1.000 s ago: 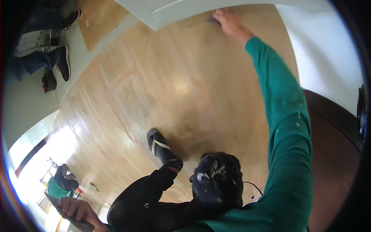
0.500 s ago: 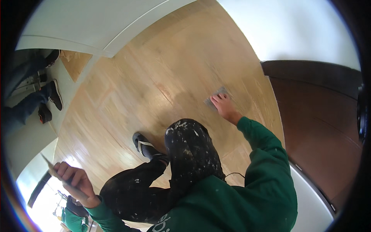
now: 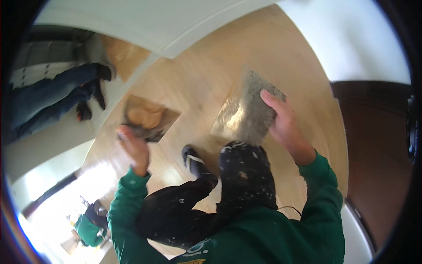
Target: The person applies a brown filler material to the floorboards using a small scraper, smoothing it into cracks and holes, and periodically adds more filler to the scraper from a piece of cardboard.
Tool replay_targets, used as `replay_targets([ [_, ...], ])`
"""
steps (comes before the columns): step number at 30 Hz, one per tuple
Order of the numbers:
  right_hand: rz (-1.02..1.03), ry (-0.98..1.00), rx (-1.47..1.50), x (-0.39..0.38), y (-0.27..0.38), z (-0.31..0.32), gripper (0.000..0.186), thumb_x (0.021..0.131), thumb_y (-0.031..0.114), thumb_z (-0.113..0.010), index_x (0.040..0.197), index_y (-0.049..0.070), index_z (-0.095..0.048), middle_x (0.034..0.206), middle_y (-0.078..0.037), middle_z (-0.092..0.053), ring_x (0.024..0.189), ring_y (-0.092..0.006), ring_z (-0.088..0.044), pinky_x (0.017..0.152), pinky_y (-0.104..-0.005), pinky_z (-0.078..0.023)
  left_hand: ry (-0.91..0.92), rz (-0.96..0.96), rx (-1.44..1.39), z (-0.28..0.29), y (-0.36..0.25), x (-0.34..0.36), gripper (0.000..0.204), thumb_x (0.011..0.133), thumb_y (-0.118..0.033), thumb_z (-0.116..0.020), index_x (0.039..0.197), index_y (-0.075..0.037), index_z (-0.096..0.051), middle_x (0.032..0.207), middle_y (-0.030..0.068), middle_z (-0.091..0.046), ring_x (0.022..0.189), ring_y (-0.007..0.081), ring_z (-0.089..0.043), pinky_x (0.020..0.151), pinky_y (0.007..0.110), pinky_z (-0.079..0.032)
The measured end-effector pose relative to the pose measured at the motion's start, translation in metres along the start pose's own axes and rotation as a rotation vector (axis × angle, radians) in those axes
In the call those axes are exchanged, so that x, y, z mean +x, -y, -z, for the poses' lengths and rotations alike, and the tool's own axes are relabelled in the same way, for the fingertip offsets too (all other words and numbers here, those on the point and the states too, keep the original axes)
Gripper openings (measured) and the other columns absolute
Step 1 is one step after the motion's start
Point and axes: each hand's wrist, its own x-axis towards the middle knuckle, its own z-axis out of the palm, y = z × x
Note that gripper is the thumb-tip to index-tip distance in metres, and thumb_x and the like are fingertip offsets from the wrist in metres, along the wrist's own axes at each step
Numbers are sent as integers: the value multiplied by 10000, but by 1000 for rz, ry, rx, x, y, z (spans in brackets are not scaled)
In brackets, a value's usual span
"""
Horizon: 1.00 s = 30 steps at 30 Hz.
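Observation:
In my left hand [image 3: 135, 149] is a flat, dark, roughly square putty plate [image 3: 161, 128], its near edge gripped by the fingers. A smooth mound of tan putty [image 3: 143, 116] lies on that plate. My right hand [image 3: 288, 125] grips a thin grey metal spreader [image 3: 252, 108] by its right side, thumb on the face towards me. The spreader is tilted up above my right knee, its face speckled and shiny with light at the left. A gap separates the two tools. Both hands are slightly blurred.
My paint-spattered knee [image 3: 246, 167] rises over the wood-look floor [image 3: 211, 57]. A white panel [image 3: 110, 22] borders the far side. At left is a person in jeans [image 3: 57, 92]; another in green [image 3: 90, 229] is at lower left. A brown surface [image 3: 373, 163] lies right.
My right hand has lifted the spreader off the floor and turned its face towards me. My left hand has come right and forward, its plate now showing the putty. The view has shifted.

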Motion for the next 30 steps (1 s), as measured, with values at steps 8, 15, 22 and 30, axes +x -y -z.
replay_targets([
  [8, -549, 272, 364, -15, 19, -100, 328, 932, 174, -549, 1168, -53, -555, 1067, -135, -653, 948, -243, -661, 855, -382, -532, 426, -898, 730, -56, -81, 47, 662, 1017, -505, -245, 1260, 34, -543, 1004, 214, -693, 863, 317, -702, 720, 355, -567],
  [15, -666, 279, 309, 0, 7, -114, 300, 926, 163, -563, 1139, -47, -573, 1049, -127, -652, 959, -235, -655, 860, -394, -532, 595, -1121, 674, -53, -78, 55, 517, 1011, -421, -386, 1192, 29, -561, 1040, 224, -669, 919, 352, -693, 730, 398, -590],
  [22, -828, 241, 220, 45, -8, -60, 312, 906, 131, -577, 1163, -45, -582, 1095, -131, -657, 993, -238, -657, 891, -397, -537, 270, -88, 613, 28, -50, 4, 380, 999, -343, -499, 1122, 2, -601, 1056, 144, -660, 997, 260, -666, 815, 386, -567],
  [30, 127, 129, -1505, 289, -44, 129, 311, 907, 194, -608, 1127, -25, -628, 988, -151, -692, 926, -261, -668, 818, -382, -513, -546, 782, -291, 81, -169, -86, 387, 1000, -356, -498, 1286, -97, -527, 1091, -2, -636, 997, 144, -638, 841, 285, -533],
])
